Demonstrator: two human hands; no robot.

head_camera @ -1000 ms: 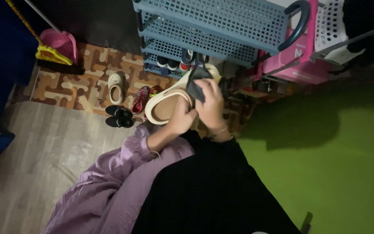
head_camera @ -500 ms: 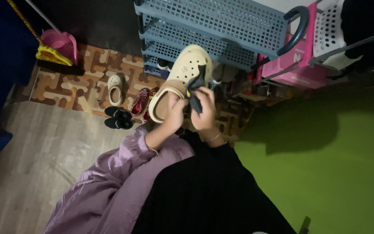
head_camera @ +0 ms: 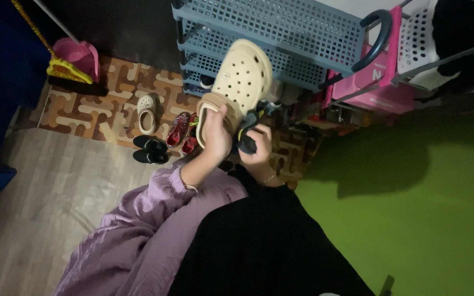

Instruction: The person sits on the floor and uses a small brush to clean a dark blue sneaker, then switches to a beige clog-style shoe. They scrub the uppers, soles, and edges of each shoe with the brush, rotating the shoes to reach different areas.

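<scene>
My left hand grips a cream clog with holes by its heel end, the toe pointing up and away, the top facing me. Just right of it my right hand is closed around a dark cloth that touches the clog's lower side. Both hands are raised in front of my lap, over a purple sleeve and black garment.
A blue perforated shoe rack stands straight ahead, with shoes on its lower shelf. On the patterned floor lie a matching cream clog, black shoes and red shoes. A pink dustpan with broom leans far left. A pink crate sits right.
The clog has been turned over from sole-opening view to show its holed top, and lifted higher. My right hand with the cloth dropped lower, beneath the clog.
</scene>
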